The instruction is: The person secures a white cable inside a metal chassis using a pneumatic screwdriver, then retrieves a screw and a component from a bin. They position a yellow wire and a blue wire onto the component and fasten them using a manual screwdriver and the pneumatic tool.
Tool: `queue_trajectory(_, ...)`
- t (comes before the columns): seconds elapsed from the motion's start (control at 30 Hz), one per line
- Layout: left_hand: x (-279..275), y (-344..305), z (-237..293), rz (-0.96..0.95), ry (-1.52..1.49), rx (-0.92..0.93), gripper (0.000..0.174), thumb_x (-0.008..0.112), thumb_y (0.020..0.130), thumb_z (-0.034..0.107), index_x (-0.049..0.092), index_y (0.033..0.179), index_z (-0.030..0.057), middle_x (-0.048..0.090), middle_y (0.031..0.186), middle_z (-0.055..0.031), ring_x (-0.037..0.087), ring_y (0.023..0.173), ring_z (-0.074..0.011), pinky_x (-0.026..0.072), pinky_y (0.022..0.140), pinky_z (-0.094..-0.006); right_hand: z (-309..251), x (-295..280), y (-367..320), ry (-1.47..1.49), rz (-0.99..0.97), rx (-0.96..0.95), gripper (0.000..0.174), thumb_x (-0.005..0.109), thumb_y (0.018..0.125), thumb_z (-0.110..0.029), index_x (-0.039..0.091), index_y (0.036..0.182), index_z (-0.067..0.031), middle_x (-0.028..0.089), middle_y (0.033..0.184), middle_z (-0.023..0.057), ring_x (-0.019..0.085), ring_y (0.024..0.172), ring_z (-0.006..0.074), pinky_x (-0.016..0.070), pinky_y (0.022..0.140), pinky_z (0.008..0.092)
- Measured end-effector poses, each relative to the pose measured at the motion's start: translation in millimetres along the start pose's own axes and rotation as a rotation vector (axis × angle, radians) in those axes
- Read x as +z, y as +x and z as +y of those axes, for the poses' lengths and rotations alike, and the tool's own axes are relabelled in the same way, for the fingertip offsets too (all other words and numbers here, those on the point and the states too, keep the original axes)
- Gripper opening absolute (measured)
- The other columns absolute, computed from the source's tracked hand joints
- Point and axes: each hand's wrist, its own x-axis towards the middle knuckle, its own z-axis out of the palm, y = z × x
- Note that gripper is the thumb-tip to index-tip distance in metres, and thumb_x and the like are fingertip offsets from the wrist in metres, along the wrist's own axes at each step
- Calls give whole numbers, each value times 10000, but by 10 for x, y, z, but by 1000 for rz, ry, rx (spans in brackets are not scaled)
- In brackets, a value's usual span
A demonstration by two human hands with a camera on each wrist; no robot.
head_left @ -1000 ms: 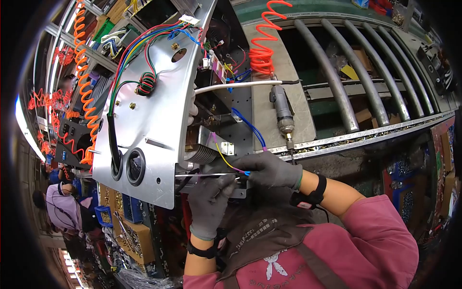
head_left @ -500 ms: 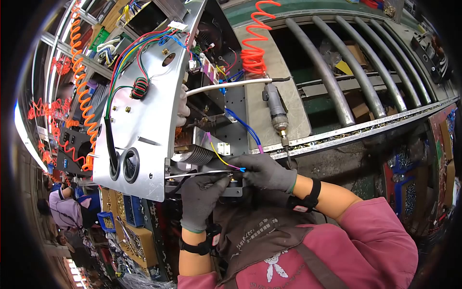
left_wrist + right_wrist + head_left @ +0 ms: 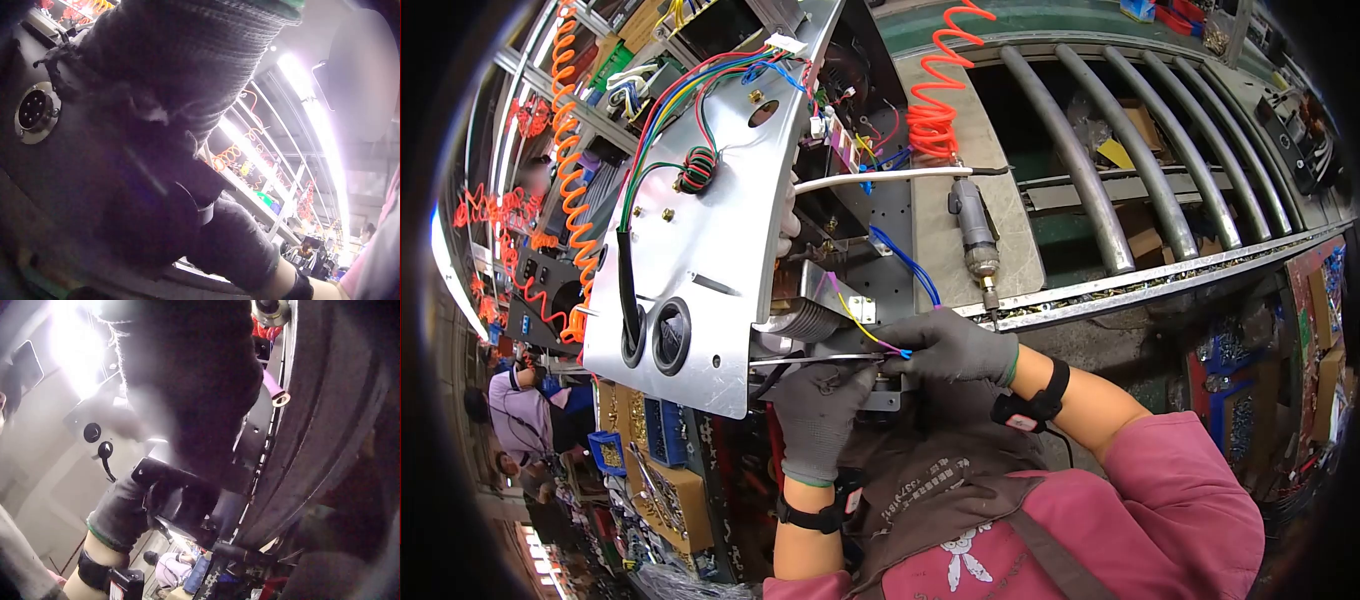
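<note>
A metal chassis stands before the person, its silver panel [image 3: 700, 230] tilted toward the left. The gloved left hand [image 3: 820, 415] is at the panel's lower right edge, fingers bent inside the chassis; what they touch is hidden. Beside it, the gloved right hand [image 3: 955, 347] pinches a thin yellow wire [image 3: 855, 318] near its blue end [image 3: 905, 353]. The two hands' fingertips nearly meet. Blue wires [image 3: 915, 268] with a purple sleeve run behind the right hand. Dark gloves fill much of both wrist views; a purple-sleeved ring terminal [image 3: 280, 399] shows in the right wrist view.
A power driver [image 3: 976, 235] on an orange coiled hose [image 3: 932, 125] lies right of the chassis. Beyond are metal rollers [image 3: 1080, 160]. A white cable [image 3: 880, 178] sticks out of the chassis. Parts bins [image 3: 665, 430] stand at lower left.
The view has shifted slightly. Both hands stay at the same spot inside the chassis, the left fingers now lying closer in beside the right ones than a second ago.
</note>
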Motion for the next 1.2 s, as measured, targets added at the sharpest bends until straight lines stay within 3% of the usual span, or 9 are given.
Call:
queue_trajectory(0.13, -23, -9, 117, 27, 256, 78, 271, 730, 741, 310, 716, 747, 39, 639, 622, -100, 603, 558, -212, 438, 548, -321, -42, -31, 35, -37, -26, -22, 396, 702, 813, -150, 606, 1193, -97, 681, 957, 95, 630, 830, 116, 504, 754, 284)
queue_trajectory(0.27, -79, 5, 207, 61, 623, 245, 314, 707, 744, 387, 706, 680, 80, 606, 603, -102, 594, 580, -291, 436, 539, -376, -50, -52, 48, -25, -58, 8, 367, 712, 806, -81, 625, 1160, -41, 674, 1045, 107, 631, 960, 116, 499, 856, 278)
queue_trajectory(0.43, -107, 42, 197, 28, 682, 300, 294, 712, 751, 357, 696, 657, 79, 585, 570, -110, 587, 544, -287, 429, 517, -375, -81, -101, 100, -121, -98, -82, 385, 734, 792, -103, 627, 1155, -34, 685, 1032, 105, 639, 929, 103, 512, 833, 268)
queue_trajectory(0.77, -136, 73, 150, -3, 798, 410, 297, 724, 739, 372, 687, 621, 102, 566, 535, -113, 573, 501, -285, 414, 486, -374, -163, -125, 127, -21, -152, 24, 401, 724, 791, -85, 618, 1175, -41, 695, 989, 99, 619, 874, 61, 513, 798, 259)
queue_trajectory(0.83, -122, 89, 149, 0, 787, 430, 290, 720, 745, 371, 692, 634, 105, 563, 531, -113, 569, 496, -287, 414, 486, -376, -191, -135, 124, -97, -112, -77, 395, 714, 785, -71, 623, 1169, -57, 694, 955, 108, 635, 814, 77, 515, 759, 254)
queue_trajectory(1.0, -155, 74, 147, -61, 760, 393, 276, 713, 753, 356, 702, 691, 87, 579, 565, -116, 584, 539, -280, 426, 509, -379, -230, -185, 151, -223, -173, -65, 368, 702, 775, -62, 642, 1137, -70, 690, 911, 119, 666, 783, 136, 516, 724, 260)
queue_trajectory(1.1, -222, -36, 273, -1, 628, 479, 213, 721, 754, 274, 695, 740, 64, 614, 632, -112, 607, 611, -277, 467, 578, -353, -105, -190, 184, -198, -184, -114, 336, 686, 782, -99, 647, 1114, -77, 687, 898, 121, 671, 768, 189, 515, 705, 290)
queue_trajectory(1.17, -220, -130, 334, 249, 343, 494, 120, 712, 753, 174, 683, 795, 66, 637, 719, -95, 620, 695, -285, 497, 709, -380, -67, -180, 193, -170, -188, -138, 319, 677, 789, -139, 647, 1101, -82, 685, 892, 123, 668, 754, 218, 514, 692, 314)
queue_trajectory(1.2, -201, -132, 289, 249, 343, 490, 120, 712, 753, 174, 683, 795, 66, 637, 719, -95, 620, 695, -285, 497, 709, -380, -89, -191, 200, -177, -199, -126, 314, 670, 784, -130, 648, 1092, -78, 685, 889, 121, 668, 753, 214, 514, 691, 314)
